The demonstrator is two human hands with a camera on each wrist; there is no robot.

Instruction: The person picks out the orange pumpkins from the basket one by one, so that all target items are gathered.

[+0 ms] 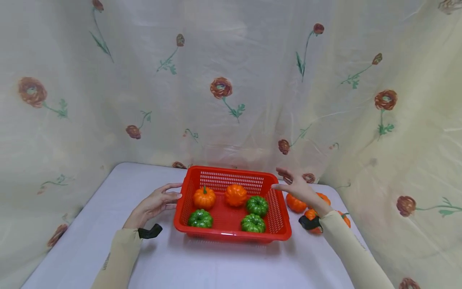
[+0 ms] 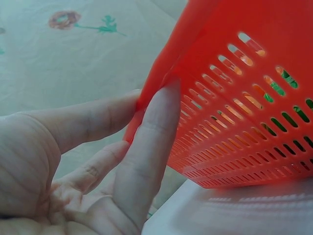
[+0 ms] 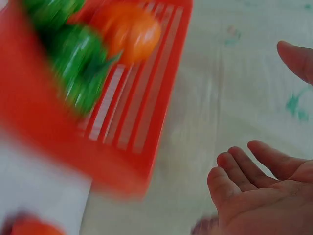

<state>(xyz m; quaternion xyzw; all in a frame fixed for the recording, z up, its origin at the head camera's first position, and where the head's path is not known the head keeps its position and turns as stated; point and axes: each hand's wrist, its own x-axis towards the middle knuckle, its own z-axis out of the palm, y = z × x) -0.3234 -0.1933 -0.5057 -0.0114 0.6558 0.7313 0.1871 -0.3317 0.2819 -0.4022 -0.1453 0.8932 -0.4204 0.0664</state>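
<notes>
While the left hand (image 1: pixel 153 204) pinches the left rim of a red, rectangular, slotted plastic basket (image 1: pixel 225 216) at mid-table, probably to steady it, the right hand (image 1: pixel 299 188) is just beside the opposite rim, fingers extended, holding nothing. High walls corral two glossy orange pumpkins (image 1: pixel 204 198) and three ribbed green pumpkins (image 1: pixel 254 223); loose orange pumpkins (image 1: pixel 296 203) sit outside, right, on the white table (image 1: pixel 202 265).

One red plastic basket (image 1: pixel 223 232); inside, three ribbed green pumpkins (image 1: pixel 200 219), two ribbed orange pumpkins (image 1: pixel 204 199); outside, at least four orange ones (image 1: pixel 295 204).
</notes>
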